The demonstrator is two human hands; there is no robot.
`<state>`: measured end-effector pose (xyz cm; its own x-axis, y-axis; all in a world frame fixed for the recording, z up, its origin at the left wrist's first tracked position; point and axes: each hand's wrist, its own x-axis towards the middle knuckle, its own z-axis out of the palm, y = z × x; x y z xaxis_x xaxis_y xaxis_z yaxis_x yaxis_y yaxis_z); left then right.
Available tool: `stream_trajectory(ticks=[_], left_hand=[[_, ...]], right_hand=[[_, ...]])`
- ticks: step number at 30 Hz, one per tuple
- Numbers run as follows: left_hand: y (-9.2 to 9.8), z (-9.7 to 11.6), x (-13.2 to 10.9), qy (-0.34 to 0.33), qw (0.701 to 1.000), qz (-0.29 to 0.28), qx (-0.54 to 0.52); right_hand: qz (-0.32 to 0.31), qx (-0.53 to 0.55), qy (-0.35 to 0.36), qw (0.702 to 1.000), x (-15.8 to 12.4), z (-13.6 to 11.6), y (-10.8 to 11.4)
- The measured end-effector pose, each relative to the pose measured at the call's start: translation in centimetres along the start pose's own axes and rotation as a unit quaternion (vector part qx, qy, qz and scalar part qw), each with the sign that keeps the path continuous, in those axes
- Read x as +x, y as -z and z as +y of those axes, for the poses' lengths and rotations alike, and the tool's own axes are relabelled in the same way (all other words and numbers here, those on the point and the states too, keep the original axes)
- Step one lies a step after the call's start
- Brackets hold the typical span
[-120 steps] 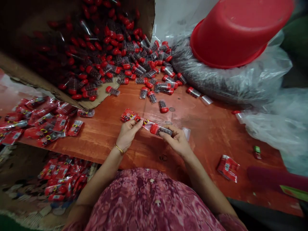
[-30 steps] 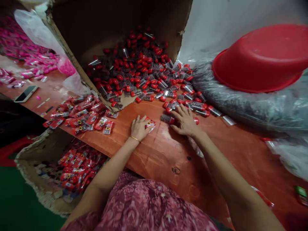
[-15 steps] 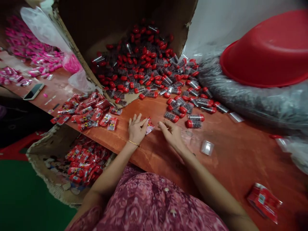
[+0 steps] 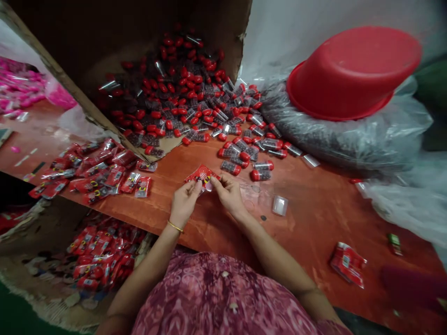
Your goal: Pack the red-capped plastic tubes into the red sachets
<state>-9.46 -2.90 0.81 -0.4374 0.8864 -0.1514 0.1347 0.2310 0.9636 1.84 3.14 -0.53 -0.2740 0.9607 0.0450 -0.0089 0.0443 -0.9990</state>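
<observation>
Left hand [image 4: 184, 201]: closed in a pinch on the left corner of the red sachet [image 4: 202, 175], thumb against forefinger, other fingers curled.
Right hand [image 4: 229, 193]: closed in a narrow fingertip pinch on the right corner of the same sachet.
Red sachet: held up between both hands, just above the table [image 4: 314, 209], in front of the mouth of the tipped cardboard box [image 4: 230, 37].
Red-capped vials [image 4: 195, 100]: heaped inside the cardboard box and spilling from its mouth.
Loose vials [image 4: 244, 158]: lying just outside the box mouth, between it and the hands.
Risk of a slip: probably the likeliest, given a thin glossy sachet and a shallow grip at the corners only.
Risk of a tear: possible, from opposite pulls on the two corners.
Risk of rolling: round vials lying close to the right wrist; one nudge could send them over the table edge in front of the box.
Hidden: sachet mouth and lower half covered by fingertips; cannot tell whether open, sealed or filled.
Cut off: top and left wall of the cardboard box out of frame, its depth lost in shadow.
Hard to make out: print on the sachet blurred; small clear piece [image 4: 280, 205] to the right of the box mouth, cap or pouch, cannot tell; dark contents of the plastic sack [image 4: 349, 137] under the red basin [image 4: 352, 70], right of the box.
</observation>
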Motion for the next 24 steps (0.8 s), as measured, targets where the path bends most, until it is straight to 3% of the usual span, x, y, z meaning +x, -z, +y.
stream_trajectory(ticks=[2,4,9,12,14,17,21,24], left_hand=[[-0.8,0.3,-0.2,0.080,0.988,-0.036,-0.126],[-1.6,0.5,-0.5,0.129,0.968,-0.025,-0.212],[-2.8,0.7,-0.6,0.164,0.945,-0.007,-0.282],[-2.3,0.8,0.1,0.180,0.935,0.023,-0.305],[-1.8,1.0,0.6,0.181,0.930,0.035,-0.319],[-1.4,1.3,0.8,0.192,0.926,0.034,-0.324],[-1.6,1.5,0.6,0.212,0.922,0.020,-0.322],[-2.1,1.4,0.5,0.213,0.925,0.017,-0.315]], right_hand=[[-0.002,-0.034,0.011,0.999,-0.6,0.2,0.3],[-0.004,-0.072,0.019,0.997,-1.3,0.3,0.6],[-0.034,-0.202,0.049,0.978,-0.7,0.3,2.1],[-0.039,-0.361,0.098,0.926,1.9,0.1,3.5],[0.009,-0.501,0.083,0.861,3.6,0.4,4.2],[-0.040,-0.620,0.067,0.781,4.4,1.3,4.9],[-0.132,-0.625,0.123,0.759,1.7,2.0,6.7],[-0.108,-0.608,0.156,0.771,-1.0,1.8,8.7]])
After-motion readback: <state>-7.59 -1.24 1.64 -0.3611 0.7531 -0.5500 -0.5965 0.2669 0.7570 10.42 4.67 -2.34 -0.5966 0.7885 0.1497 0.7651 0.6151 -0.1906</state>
